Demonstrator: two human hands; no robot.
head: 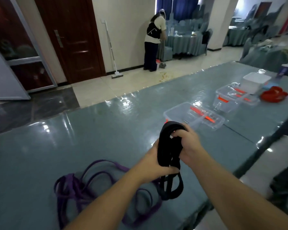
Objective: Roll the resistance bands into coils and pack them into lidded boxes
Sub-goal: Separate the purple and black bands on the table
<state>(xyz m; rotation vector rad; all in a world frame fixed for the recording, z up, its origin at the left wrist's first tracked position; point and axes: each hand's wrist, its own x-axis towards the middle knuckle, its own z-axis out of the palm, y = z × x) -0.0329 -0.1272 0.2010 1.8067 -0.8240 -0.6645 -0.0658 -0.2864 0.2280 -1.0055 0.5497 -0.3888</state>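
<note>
We're in a hall with cream tiled floor [123,83], dark red wooden door [70,35], blue curtains [176,5], and glossy teal-covered tables [90,130].

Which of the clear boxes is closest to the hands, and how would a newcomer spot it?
Start at the long grey-blue table. Just beyond the black band held in both hands sits the nearest clear box, open, its lid lying at its right. The other clear box lies farther off, by the red band.
</note>
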